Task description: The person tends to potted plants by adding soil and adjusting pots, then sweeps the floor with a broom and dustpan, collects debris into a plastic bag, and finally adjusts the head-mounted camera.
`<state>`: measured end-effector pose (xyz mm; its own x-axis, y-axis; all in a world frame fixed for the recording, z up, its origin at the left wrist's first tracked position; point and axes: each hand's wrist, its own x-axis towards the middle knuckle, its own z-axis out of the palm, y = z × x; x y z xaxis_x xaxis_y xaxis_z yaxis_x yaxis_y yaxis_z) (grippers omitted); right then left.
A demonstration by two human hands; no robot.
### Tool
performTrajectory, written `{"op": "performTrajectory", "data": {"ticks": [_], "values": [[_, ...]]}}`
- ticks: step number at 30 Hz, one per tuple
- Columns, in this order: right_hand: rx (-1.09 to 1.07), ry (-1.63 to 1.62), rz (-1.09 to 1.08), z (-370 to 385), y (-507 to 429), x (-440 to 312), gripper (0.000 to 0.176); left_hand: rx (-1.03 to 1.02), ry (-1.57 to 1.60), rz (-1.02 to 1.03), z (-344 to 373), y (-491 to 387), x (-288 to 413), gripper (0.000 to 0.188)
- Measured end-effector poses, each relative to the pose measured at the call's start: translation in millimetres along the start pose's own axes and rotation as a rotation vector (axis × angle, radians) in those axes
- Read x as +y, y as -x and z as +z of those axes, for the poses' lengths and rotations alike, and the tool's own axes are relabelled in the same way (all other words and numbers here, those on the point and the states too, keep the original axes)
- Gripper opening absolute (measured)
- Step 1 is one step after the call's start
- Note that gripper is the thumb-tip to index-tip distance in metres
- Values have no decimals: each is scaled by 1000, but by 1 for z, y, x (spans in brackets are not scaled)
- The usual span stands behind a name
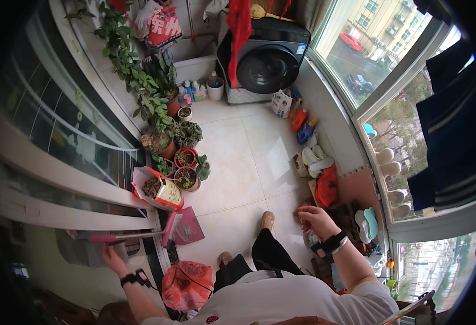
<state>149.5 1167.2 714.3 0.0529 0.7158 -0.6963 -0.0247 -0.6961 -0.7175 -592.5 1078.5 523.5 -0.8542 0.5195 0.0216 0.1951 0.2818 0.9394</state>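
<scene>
My left hand is at the lower left, beside the pink grip of a long-handled dustpan. Its fingertips come close to the grip, but whether they close on it cannot be made out. The pink pan rests on the tiled floor near the door track, with its handle stretching left. My right hand is raised at the right with loosely bent fingers, and nothing shows in it. Below and beyond it lie a red plastic bag and several shoes along the wall. Both wrists wear black bands.
Potted plants and an open bag of soil-like material line the left side. A red plastic bag sits by my leg. Ahead stands a front-loading washing machine. Bottles line the right wall; dark clothes hang by the window.
</scene>
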Motion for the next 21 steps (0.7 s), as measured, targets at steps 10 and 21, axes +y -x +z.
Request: {"op": "performTrajectory", "data": {"ticks": [10,21], "values": [[25,59,-213,-161,-210,-133,44,-1319,-1194,-51,242,226,145,49],[223,56,-351,-198,-502,-271,26,-802,-513,1250,634,244,582,47]]}}
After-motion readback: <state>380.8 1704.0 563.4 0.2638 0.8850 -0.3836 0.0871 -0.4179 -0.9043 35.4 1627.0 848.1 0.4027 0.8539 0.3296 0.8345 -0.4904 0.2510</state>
